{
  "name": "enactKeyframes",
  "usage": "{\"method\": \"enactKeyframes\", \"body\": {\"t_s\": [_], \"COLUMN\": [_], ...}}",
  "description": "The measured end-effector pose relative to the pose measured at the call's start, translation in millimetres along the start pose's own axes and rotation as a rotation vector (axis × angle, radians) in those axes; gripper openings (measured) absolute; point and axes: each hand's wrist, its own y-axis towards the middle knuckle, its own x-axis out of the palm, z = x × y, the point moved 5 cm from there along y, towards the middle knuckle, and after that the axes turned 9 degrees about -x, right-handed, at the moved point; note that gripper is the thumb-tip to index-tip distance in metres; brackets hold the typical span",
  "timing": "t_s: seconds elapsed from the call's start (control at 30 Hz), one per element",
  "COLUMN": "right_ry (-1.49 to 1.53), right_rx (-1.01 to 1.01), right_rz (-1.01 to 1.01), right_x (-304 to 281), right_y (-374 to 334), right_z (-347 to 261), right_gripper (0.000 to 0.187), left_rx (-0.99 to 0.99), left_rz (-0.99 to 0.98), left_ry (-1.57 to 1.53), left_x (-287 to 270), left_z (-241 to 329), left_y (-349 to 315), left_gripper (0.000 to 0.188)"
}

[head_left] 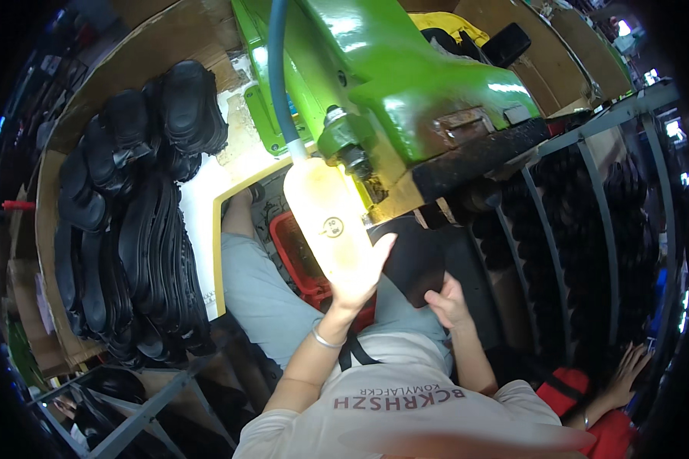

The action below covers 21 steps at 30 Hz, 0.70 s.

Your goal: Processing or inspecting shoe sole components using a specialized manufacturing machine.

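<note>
My right hand (449, 303) pinches the near edge of a black shoe sole (412, 264), its thumb lying on the top face. The sole's far end reaches up under the head of a green machine (406, 92). To its left my left hand (360, 284) is raised with the thumb stretched out; its other fingers are hidden by a glowing lamp (325, 222) hanging in front. Whether that hand touches the sole or the machine I cannot tell. A dark metal fitting (356, 161) sits on the machine just beyond the lamp.
Stacked black soles (149, 245) fill a cardboard box (53, 183) on the left, next to a white tabletop with a yellow edge (217, 252). A red crate (291, 241) stands below. Racks (593, 222) of dark soles line the right. Another person's hand (628, 375) shows at the lower right.
</note>
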Motion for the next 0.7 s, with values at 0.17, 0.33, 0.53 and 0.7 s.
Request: {"method": "enactKeyframes", "body": {"t_s": [0.17,0.33,0.53,0.7], "right_ry": [0.041,0.041,-0.186,-0.37], "right_rx": [0.003,-0.119,-0.186,-0.178], "right_rz": [-0.041,0.168,0.065,-0.11], "right_x": [10.2,11.0,15.8,9.5], "right_y": [-14.3,-18.6,29.7,72.5], "right_z": [10.6,-39.3,-92.7,-76.5], "right_gripper": [0.042,0.045,0.039,0.031], "left_rx": [0.044,-0.073,0.083,0.059], "left_rz": [0.009,0.014,0.077,0.219], "left_ry": [0.029,-0.277,-0.26,-0.325], "left_x": [10.2,-5.2,-34.2,-41.8], "left_z": [5.6,-8.0,0.7,13.8], "left_y": [6.6,-3.4,-10.7,-15.9], "left_gripper": [0.005,0.016,0.028,0.022]}}
